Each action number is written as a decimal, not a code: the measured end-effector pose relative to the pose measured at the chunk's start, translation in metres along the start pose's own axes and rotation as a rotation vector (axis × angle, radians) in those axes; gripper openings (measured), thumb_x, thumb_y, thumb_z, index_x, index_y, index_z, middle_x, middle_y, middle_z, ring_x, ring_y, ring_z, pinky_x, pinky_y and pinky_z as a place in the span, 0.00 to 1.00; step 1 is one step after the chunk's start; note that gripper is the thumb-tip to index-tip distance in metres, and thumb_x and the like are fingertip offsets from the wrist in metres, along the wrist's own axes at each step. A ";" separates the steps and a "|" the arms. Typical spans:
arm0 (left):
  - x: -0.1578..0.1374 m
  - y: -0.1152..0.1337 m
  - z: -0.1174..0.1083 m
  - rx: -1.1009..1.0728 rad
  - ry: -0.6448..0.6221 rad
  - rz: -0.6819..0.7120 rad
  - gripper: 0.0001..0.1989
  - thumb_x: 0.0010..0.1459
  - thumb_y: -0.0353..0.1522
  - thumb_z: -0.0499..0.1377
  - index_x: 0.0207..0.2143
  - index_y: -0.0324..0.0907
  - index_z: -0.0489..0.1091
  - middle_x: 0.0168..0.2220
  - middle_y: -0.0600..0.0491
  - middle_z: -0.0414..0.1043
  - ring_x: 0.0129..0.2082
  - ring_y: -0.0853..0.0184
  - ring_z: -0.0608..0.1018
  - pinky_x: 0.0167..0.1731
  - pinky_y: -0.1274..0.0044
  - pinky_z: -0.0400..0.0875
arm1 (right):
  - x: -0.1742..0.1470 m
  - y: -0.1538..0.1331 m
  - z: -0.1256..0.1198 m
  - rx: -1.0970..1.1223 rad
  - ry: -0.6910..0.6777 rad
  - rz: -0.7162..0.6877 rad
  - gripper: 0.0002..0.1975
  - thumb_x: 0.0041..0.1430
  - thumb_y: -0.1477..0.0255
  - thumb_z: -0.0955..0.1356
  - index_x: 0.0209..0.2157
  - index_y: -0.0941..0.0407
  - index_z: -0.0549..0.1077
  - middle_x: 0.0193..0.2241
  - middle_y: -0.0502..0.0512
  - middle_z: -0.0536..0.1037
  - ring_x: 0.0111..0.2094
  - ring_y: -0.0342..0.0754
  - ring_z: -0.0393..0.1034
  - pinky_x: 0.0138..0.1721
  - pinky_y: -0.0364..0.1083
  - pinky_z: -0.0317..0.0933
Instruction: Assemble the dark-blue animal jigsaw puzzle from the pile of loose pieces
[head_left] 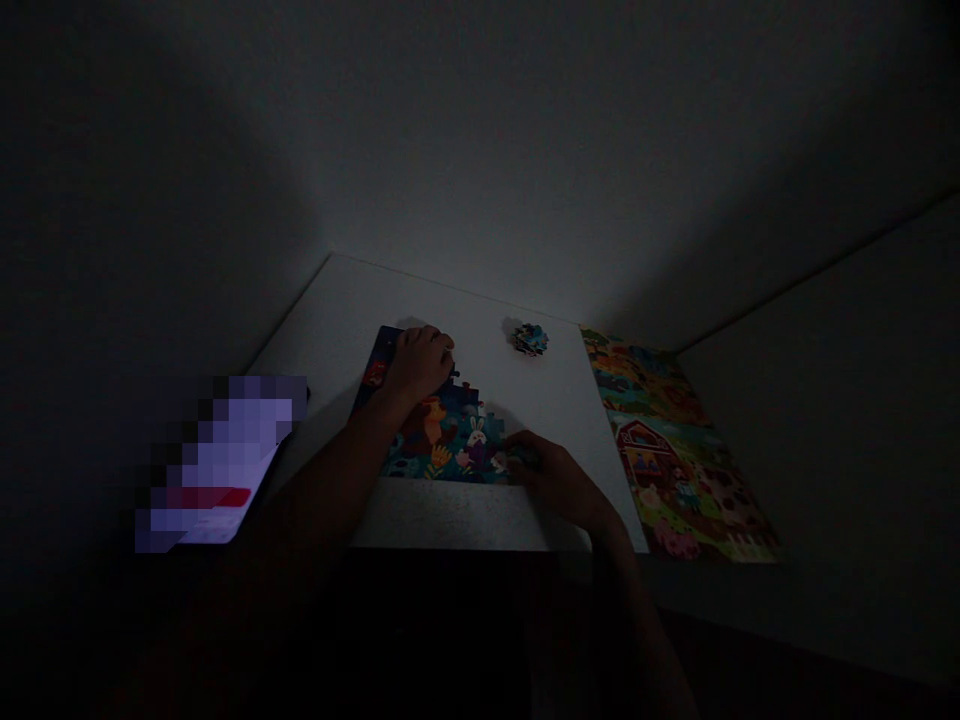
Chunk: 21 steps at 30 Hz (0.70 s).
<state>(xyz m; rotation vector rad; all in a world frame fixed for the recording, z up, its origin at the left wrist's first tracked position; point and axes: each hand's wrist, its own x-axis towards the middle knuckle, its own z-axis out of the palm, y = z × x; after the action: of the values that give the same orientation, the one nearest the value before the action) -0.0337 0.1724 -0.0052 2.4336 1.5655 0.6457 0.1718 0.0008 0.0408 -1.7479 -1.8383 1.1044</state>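
The puzzle (431, 425) lies flat on the bench (450, 515), left of its middle and just in from its near edge. It is only partly built: the lower rows run further right than the upper ones, so its right side climbs in ragged steps and its upper right corner is missing. A rabbit shows near its right end.

The left hand (425, 358) rests over the puzzle's top edge, fingers bent downward; I cannot tell whether they pinch a piece or only press. The right hand (555, 475) is at the puzzle's lower right corner, fingers curled in and touching or nearly touching the end pieces. Shadow hides whether they are clamped on one.

Loose pieces (530, 340) sit in a small heap near the bench's far edge, toward its right corner, well apart from the puzzle. A farm picture (675, 490) and, beyond it, a second picture (645, 380) lie along the bench's right side. A lit phone (240, 460) stands out by the left edge; what supports it is unclear.

The step in hand looks like seating or straightening pieces at the right end while the other hand steadies the top. The next move seems to call for light, flat pressure, so the stepped joints do not spring apart.
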 end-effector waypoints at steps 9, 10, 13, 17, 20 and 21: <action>0.000 0.001 0.000 0.005 0.003 -0.010 0.13 0.62 0.31 0.52 0.45 0.42 0.72 0.49 0.45 0.69 0.52 0.54 0.67 0.55 0.62 0.57 | 0.000 -0.008 0.015 -0.001 0.182 0.102 0.08 0.55 0.68 0.65 0.38 0.54 0.70 0.26 0.49 0.71 0.26 0.44 0.63 0.27 0.43 0.56; 0.000 0.001 0.000 0.000 0.004 -0.013 0.13 0.62 0.31 0.52 0.45 0.42 0.72 0.49 0.45 0.69 0.52 0.53 0.67 0.55 0.62 0.57 | 0.001 -0.006 0.017 0.033 0.166 0.114 0.08 0.55 0.68 0.65 0.38 0.54 0.69 0.25 0.48 0.70 0.25 0.44 0.63 0.26 0.43 0.55; -0.001 0.002 -0.001 -0.007 0.007 -0.019 0.13 0.62 0.31 0.52 0.45 0.41 0.72 0.49 0.45 0.69 0.52 0.53 0.67 0.54 0.62 0.58 | 0.000 0.000 0.017 0.159 0.130 0.161 0.12 0.54 0.65 0.66 0.40 0.53 0.67 0.21 0.45 0.67 0.21 0.43 0.61 0.22 0.42 0.54; -0.001 0.002 -0.001 -0.011 -0.002 -0.016 0.13 0.62 0.30 0.52 0.45 0.41 0.72 0.49 0.44 0.69 0.52 0.53 0.67 0.55 0.61 0.58 | -0.001 0.000 0.013 0.290 0.063 0.221 0.16 0.53 0.64 0.67 0.43 0.54 0.66 0.20 0.44 0.69 0.20 0.42 0.64 0.22 0.41 0.57; -0.001 0.002 -0.002 -0.021 -0.003 -0.014 0.12 0.62 0.30 0.52 0.45 0.41 0.72 0.49 0.44 0.68 0.52 0.53 0.67 0.55 0.61 0.58 | -0.001 -0.003 0.011 0.314 0.059 0.265 0.17 0.53 0.64 0.66 0.44 0.55 0.66 0.19 0.45 0.70 0.19 0.43 0.65 0.21 0.42 0.59; -0.002 0.002 -0.002 -0.021 0.002 -0.011 0.12 0.62 0.30 0.52 0.45 0.41 0.72 0.49 0.44 0.68 0.52 0.53 0.67 0.54 0.61 0.58 | -0.001 -0.003 0.010 0.310 0.068 0.271 0.17 0.53 0.64 0.66 0.44 0.55 0.66 0.19 0.45 0.70 0.18 0.43 0.66 0.21 0.42 0.59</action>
<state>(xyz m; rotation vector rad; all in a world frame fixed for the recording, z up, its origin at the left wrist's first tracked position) -0.0337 0.1702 -0.0036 2.4081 1.5641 0.6597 0.1621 -0.0032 0.0371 -1.8533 -1.3322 1.3317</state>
